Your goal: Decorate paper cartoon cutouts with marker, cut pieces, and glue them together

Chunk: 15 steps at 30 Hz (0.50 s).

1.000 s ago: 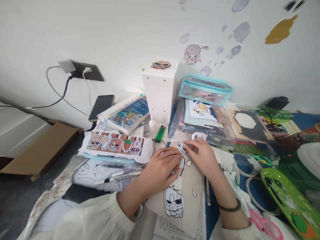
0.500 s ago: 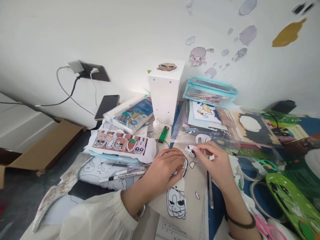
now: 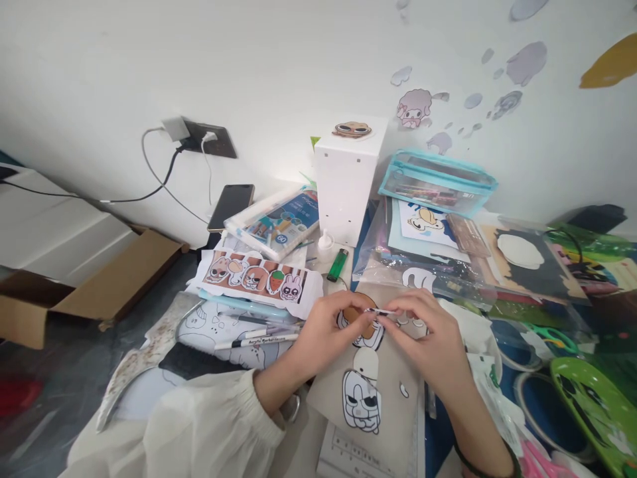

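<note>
White wall (image 3: 279, 79), cluttered table (image 3: 298, 443) — left fingers (image 3: 357, 303), right fingers (image 3: 409, 304) tight on one cutout (image 3: 381, 311)

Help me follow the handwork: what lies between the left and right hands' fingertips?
A small white cutout, seen nearly edge-on in the head view, held at the fingertips of both the left hand and the right hand.

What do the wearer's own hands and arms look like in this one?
Both the left hand and right hand are ungloved. The left arm wears a loose, off-white sleeve with a gathered cuff; a dark band circles the right forearm, partly cut off by the frame.
</note>
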Available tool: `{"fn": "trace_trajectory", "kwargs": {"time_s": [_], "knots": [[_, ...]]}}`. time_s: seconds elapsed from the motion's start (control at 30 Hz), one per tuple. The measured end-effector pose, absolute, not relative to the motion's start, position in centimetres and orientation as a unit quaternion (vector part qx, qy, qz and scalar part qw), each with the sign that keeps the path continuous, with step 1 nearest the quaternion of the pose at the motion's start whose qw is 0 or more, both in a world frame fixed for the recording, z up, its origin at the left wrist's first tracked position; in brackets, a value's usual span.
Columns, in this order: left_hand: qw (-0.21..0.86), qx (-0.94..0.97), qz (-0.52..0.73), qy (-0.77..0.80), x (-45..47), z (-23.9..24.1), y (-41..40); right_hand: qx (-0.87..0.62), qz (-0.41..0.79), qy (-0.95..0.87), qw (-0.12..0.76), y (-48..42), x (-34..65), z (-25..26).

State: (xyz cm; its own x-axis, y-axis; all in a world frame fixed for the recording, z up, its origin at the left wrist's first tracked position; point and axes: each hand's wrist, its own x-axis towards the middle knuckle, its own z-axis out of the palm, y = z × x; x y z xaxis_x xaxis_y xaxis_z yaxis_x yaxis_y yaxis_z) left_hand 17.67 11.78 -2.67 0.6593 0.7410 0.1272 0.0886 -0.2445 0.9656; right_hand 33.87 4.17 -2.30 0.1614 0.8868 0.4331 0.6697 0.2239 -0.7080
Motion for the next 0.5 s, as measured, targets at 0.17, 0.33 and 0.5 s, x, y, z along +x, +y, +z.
{"fn": "trace_trajectory", "kwargs": {"time_s": [0.17,0.33,0.5], "knots": [[0.576,0.705,0.294,0.29,17.74,-2.61,11.76,-0.623,0.168,-0.616,0.452,4.01,34.12,-2.23],[0.6,0.685,0.29,0.294,17.83,-2.65,11.75,-0.631,0.192,-0.597,0.458,3.83,34.24,-2.35],[0.615,0.672,0.289,0.295,17.93,-2.69,11.8,-0.634,0.203,-0.591,0.457,3.75,34.28,-2.37]]}}
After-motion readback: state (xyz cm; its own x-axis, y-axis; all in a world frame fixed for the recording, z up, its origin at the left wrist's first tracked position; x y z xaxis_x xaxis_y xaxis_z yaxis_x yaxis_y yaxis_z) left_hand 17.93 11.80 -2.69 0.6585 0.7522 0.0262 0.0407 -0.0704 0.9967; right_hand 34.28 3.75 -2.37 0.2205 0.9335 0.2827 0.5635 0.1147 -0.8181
